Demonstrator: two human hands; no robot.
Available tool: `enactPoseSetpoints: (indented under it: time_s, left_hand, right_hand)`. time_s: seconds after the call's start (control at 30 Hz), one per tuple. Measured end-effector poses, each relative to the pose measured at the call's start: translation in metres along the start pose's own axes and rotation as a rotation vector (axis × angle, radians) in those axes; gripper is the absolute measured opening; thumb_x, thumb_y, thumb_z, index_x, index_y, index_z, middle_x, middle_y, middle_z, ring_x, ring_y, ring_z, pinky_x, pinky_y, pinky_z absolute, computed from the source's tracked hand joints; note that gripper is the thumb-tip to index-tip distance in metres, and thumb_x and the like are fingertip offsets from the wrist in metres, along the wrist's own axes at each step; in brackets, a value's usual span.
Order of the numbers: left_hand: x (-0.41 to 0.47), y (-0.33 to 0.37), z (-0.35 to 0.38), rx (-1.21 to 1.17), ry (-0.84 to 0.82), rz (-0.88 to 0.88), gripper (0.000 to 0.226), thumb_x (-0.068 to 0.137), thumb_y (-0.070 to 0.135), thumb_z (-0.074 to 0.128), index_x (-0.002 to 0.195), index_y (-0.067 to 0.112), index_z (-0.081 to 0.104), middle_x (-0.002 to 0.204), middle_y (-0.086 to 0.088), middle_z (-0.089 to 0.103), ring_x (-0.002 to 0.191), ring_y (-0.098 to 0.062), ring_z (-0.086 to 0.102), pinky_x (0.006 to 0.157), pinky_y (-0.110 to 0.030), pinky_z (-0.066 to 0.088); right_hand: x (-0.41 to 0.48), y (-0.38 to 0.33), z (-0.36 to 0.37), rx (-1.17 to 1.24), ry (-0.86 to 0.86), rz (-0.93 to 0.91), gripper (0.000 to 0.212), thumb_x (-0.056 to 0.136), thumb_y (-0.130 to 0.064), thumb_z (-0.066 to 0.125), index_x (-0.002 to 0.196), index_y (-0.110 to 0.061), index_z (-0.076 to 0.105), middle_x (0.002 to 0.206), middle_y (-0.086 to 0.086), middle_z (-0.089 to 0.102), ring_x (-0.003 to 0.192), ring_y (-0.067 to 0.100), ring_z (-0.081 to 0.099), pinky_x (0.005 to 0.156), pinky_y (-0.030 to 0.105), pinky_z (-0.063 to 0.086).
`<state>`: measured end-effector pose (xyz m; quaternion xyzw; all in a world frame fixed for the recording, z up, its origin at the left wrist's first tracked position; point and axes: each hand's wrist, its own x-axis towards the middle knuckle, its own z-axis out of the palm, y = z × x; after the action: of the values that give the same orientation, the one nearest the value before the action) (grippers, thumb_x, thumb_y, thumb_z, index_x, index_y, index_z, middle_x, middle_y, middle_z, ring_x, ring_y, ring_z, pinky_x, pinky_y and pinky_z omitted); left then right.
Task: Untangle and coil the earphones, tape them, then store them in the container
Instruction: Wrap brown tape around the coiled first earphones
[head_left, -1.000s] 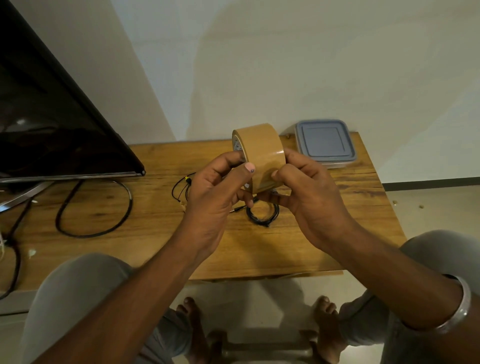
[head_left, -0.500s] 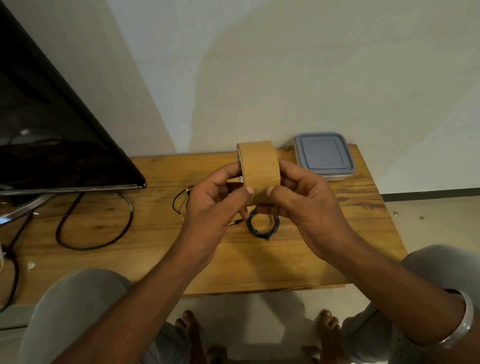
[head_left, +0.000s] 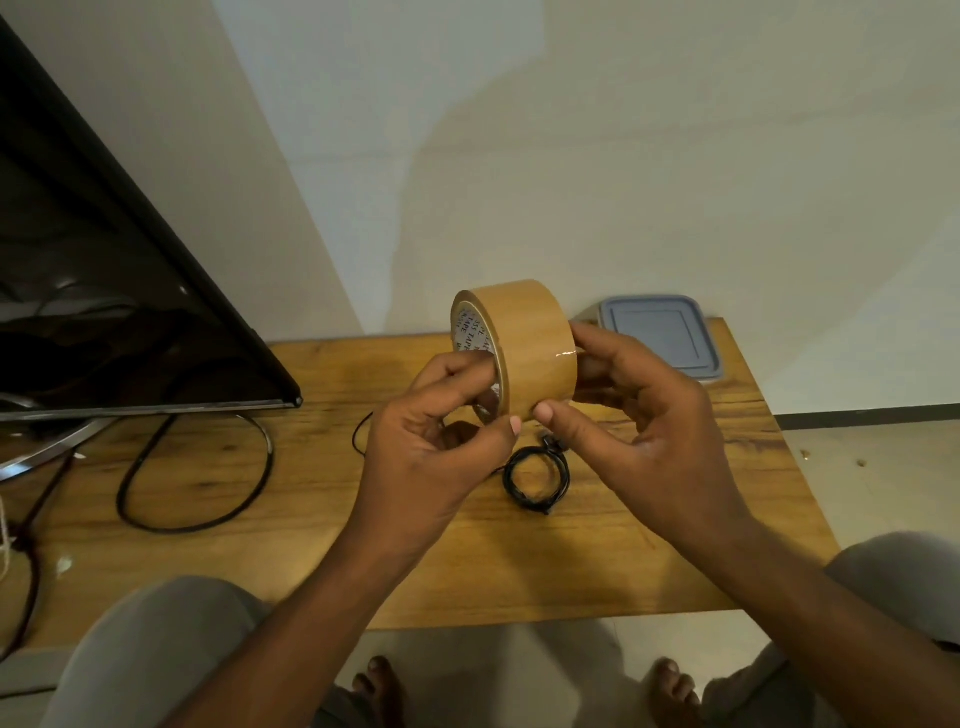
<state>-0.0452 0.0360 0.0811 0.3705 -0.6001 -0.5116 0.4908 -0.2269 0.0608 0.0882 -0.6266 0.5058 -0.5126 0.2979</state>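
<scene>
A brown roll of packing tape (head_left: 530, 343) is held up above the wooden table (head_left: 649, 566). My left hand (head_left: 441, 457) grips its left rim with fingers curled into the core. My right hand (head_left: 644, 431) grips its right side, thumb pressed on the outer face. Below the roll, a coiled black earphone (head_left: 535, 480) lies on the table. More black earphone wire (head_left: 358, 436) shows left of my left hand, mostly hidden. A grey lidded container (head_left: 660, 335) sits at the table's far right corner.
A black monitor (head_left: 104, 291) stands on the left of the table with its metal stand and a thick black cable (head_left: 197, 514) looping in front. The wall is right behind the table. My knees and feet are below the front edge.
The tape roll has turned in my hands, showing its printed core side on the left. The view has tilted, so everything sits lower in frame. The coiled earphone stays on the table.
</scene>
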Motion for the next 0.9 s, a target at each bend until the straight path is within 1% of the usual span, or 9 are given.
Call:
enactPoseSetpoints:
  time_s: [0.13, 0.2, 0.3, 0.37, 0.47, 0.57, 0.67, 0.73, 0.9]
  left_hand:
    - [0.0, 0.0, 0.0, 0.03, -0.016, 0.02, 0.034, 0.077, 0.014, 0.07, 0.11, 0.016, 0.076, 0.114, -0.008, 0.065, 0.103, -0.028, 0.062, 0.075, -0.05, 0.056]
    - [0.0, 0.0, -0.001, 0.061, -0.047, 0.043, 0.035, 0.078, 0.012, 0.07, 0.111, 0.022, 0.076, 0.115, -0.002, 0.066, 0.102, -0.025, 0.064, 0.075, -0.05, 0.056]
    - [0.0, -0.001, -0.001, 0.111, -0.069, 0.063, 0.039, 0.08, 0.001, 0.071, 0.11, 0.024, 0.077, 0.11, -0.002, 0.067, 0.096, -0.025, 0.065, 0.07, -0.048, 0.054]
    - [0.001, -0.001, -0.003, 0.149, -0.084, 0.082, 0.037, 0.08, -0.002, 0.068, 0.11, 0.019, 0.076, 0.104, -0.001, 0.067, 0.091, -0.022, 0.064, 0.068, -0.046, 0.053]
    - [0.002, -0.001, -0.006, 0.289, -0.12, 0.129, 0.037, 0.082, -0.001, 0.066, 0.115, 0.014, 0.075, 0.097, 0.007, 0.066, 0.083, -0.012, 0.059, 0.063, -0.033, 0.048]
    - [0.002, 0.0, -0.008, 0.39, -0.162, 0.166, 0.034, 0.083, 0.0, 0.066, 0.114, 0.012, 0.074, 0.095, 0.008, 0.065, 0.073, -0.008, 0.055, 0.058, -0.029, 0.044]
    - [0.0, 0.002, -0.008, 0.467, -0.182, 0.228, 0.03, 0.083, 0.004, 0.069, 0.112, 0.011, 0.073, 0.098, 0.009, 0.066, 0.077, 0.005, 0.057, 0.066, -0.007, 0.039]
    - [0.0, 0.003, -0.009, 0.5, -0.195, 0.249, 0.031, 0.083, 0.006, 0.069, 0.113, 0.013, 0.073, 0.103, 0.011, 0.067, 0.085, 0.006, 0.058, 0.069, -0.003, 0.038]
    - [0.0, 0.004, -0.007, 0.562, -0.197, 0.281, 0.032, 0.082, 0.002, 0.071, 0.113, 0.008, 0.073, 0.104, 0.008, 0.068, 0.085, 0.014, 0.056, 0.073, -0.001, 0.037]
  right_hand:
    - [0.001, 0.0, -0.002, -0.044, 0.01, -0.042, 0.069, 0.082, -0.023, 0.08, 0.143, -0.014, 0.051, 0.116, -0.006, 0.07, 0.106, 0.012, 0.069, 0.084, 0.032, 0.06]
    - [0.002, 0.001, -0.006, -0.046, -0.019, -0.046, 0.075, 0.082, -0.022, 0.082, 0.148, -0.016, 0.045, 0.12, -0.008, 0.068, 0.107, 0.013, 0.068, 0.08, 0.031, 0.061]
    - [0.005, 0.001, -0.011, -0.18, -0.027, -0.13, 0.083, 0.081, -0.033, 0.082, 0.151, -0.02, 0.039, 0.129, -0.013, 0.059, 0.11, 0.009, 0.063, 0.076, 0.026, 0.059]
    - [0.006, -0.001, -0.015, -0.325, -0.043, -0.209, 0.082, 0.082, -0.04, 0.078, 0.152, -0.022, 0.039, 0.142, -0.007, 0.047, 0.121, 0.008, 0.053, 0.083, 0.03, 0.058]
    - [0.007, -0.006, -0.018, -0.504, -0.099, -0.24, 0.077, 0.082, -0.046, 0.074, 0.15, -0.031, 0.042, 0.16, 0.001, 0.028, 0.131, 0.014, 0.045, 0.093, 0.039, 0.056]
    - [0.005, -0.007, -0.018, -0.571, -0.21, -0.248, 0.058, 0.087, -0.05, 0.064, 0.142, -0.037, 0.053, 0.156, -0.004, 0.038, 0.13, 0.016, 0.048, 0.092, 0.035, 0.055]
    - [0.004, -0.005, -0.02, -0.376, -0.254, -0.115, 0.045, 0.085, -0.044, 0.071, 0.129, -0.038, 0.066, 0.147, -0.012, 0.051, 0.126, 0.006, 0.054, 0.081, 0.026, 0.06]
    - [0.004, -0.005, -0.021, -0.256, -0.236, -0.038, 0.04, 0.083, -0.032, 0.076, 0.123, -0.036, 0.071, 0.144, -0.012, 0.055, 0.124, 0.001, 0.057, 0.08, 0.022, 0.06]
    - [0.001, -0.01, -0.016, -0.392, -0.224, -0.052, 0.042, 0.081, -0.045, 0.065, 0.121, -0.036, 0.069, 0.147, -0.005, 0.054, 0.132, 0.006, 0.053, 0.09, 0.032, 0.06]
